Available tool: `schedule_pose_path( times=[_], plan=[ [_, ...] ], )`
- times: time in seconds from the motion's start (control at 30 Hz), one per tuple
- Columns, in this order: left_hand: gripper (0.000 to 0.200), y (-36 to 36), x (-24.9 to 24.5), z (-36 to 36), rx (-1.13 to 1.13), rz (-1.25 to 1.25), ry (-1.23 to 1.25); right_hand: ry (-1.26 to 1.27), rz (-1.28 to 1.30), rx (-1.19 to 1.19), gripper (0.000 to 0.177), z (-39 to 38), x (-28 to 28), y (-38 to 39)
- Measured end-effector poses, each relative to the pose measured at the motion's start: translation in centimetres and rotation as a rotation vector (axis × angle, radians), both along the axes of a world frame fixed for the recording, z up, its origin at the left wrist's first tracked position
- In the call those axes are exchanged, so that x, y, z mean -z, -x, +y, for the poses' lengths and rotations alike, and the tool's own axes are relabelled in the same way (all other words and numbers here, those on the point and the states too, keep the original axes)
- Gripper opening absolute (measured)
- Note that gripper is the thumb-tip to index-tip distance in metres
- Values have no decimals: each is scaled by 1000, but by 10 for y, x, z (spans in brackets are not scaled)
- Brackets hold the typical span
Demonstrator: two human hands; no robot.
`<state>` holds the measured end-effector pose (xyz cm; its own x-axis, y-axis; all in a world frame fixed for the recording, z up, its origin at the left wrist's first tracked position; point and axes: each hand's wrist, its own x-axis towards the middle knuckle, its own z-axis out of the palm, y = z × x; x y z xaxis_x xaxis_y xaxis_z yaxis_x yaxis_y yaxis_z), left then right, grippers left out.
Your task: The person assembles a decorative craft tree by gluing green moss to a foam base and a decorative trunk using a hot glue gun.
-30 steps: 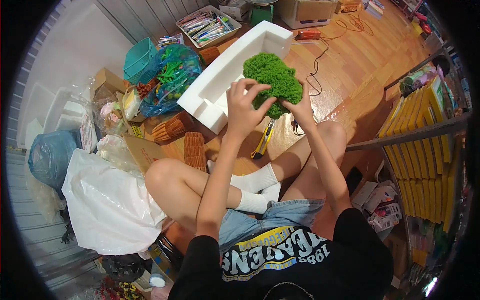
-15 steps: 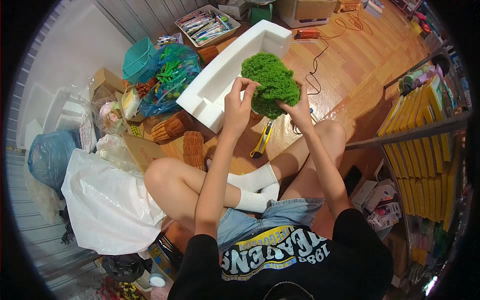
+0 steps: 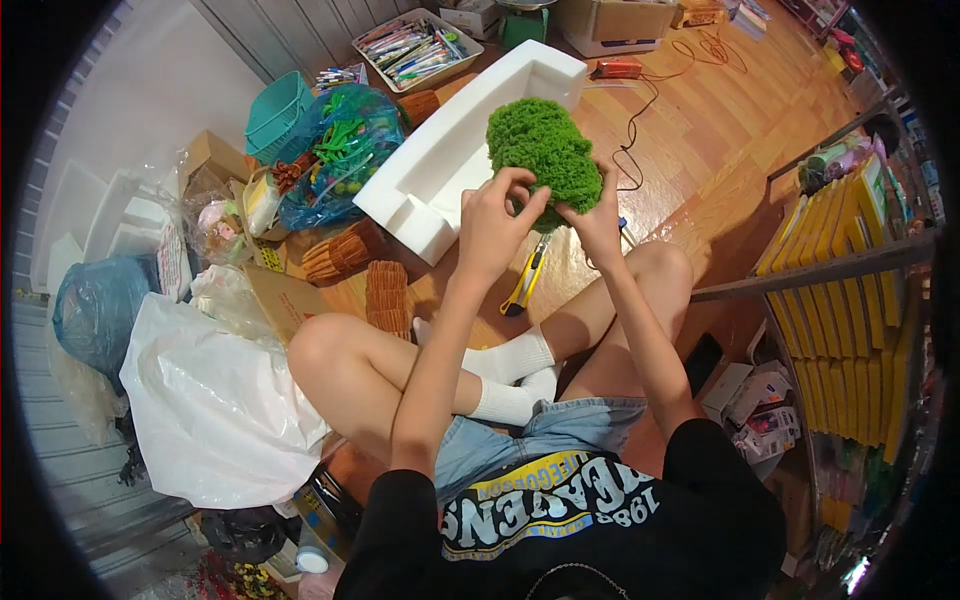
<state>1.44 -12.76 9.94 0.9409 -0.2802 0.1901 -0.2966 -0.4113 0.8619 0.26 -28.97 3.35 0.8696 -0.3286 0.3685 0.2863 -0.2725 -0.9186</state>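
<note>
A fluffy green bush (image 3: 545,150), made of curled fuzzy strands, is held up in front of me over the white foam block (image 3: 400,165). My right hand (image 3: 597,225) grips its lower right side, thumb in front. At its lower left edge is my left hand (image 3: 500,222), with curled fingers and thumb pinched against the strands. Exactly what the left fingertips pinch is hard to see. Below the hands a yellow box cutter (image 3: 524,280) lies on the floor. Bundles of brown fuzzy stems (image 3: 387,298) lie to the left.
A blue plastic bag (image 3: 350,150) of green pieces and a teal basket (image 3: 278,115) stand at the left. Behind is a tray of pens (image 3: 418,52). A red glue gun (image 3: 616,69) with its cord lies beyond the foam. A rack of yellow books (image 3: 835,250) stands at right.
My left hand has moved down and right along the bush, from its left side to its lower edge. The bush has tilted slightly; my right hand still grips it.
</note>
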Motion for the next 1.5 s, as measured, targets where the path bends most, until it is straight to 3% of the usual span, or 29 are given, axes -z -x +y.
schedule_pose_path(
  times=[0.13,0.2,0.4,0.53,0.67,0.77,0.8,0.87,1.0,1.23,1.3,1.33,1.4,1.43,1.5],
  plan=[
    [26,1,10,-1,-96,-186,-168,88,-29,37,71,1,2,-2],
    [27,2,11,-6,-245,-315,15,-21,-27,-3,71,3,1,-3],
    [29,5,16,-6,-114,-394,-192,-36,-28,27,72,6,-3,-3],
    [23,11,12,-7,-124,-450,-20,-89,-32,48,70,9,-2,-2],
    [19,8,20,-9,-93,-405,175,76,-59,117,71,10,5,-6],
    [20,5,16,-8,-104,104,400,100,-55,117,73,10,11,-5],
    [20,3,18,-7,-105,104,398,105,-46,109,73,11,12,-4],
    [18,0,23,-4,-31,383,463,92,-43,106,73,13,12,-4],
    [14,2,19,-4,-44,383,744,187,-65,171,68,17,8,-1],
    [14,1,24,11,-27,724,1228,350,-140,162,68,21,1,1],
    [15,-1,30,15,-36,676,997,383,-152,171,71,23,0,2],
    [15,-3,34,18,-37,676,997,382,-151,170,71,25,0,2],
    [20,-8,37,21,35,581,600,314,-170,150,69,26,-3,4],
    [20,-6,35,20,34,580,599,313,-171,148,69,26,-5,4],
    [42,-1,33,17,-303,-118,-102,329,-146,144,70,27,-6,6]
  ],
)
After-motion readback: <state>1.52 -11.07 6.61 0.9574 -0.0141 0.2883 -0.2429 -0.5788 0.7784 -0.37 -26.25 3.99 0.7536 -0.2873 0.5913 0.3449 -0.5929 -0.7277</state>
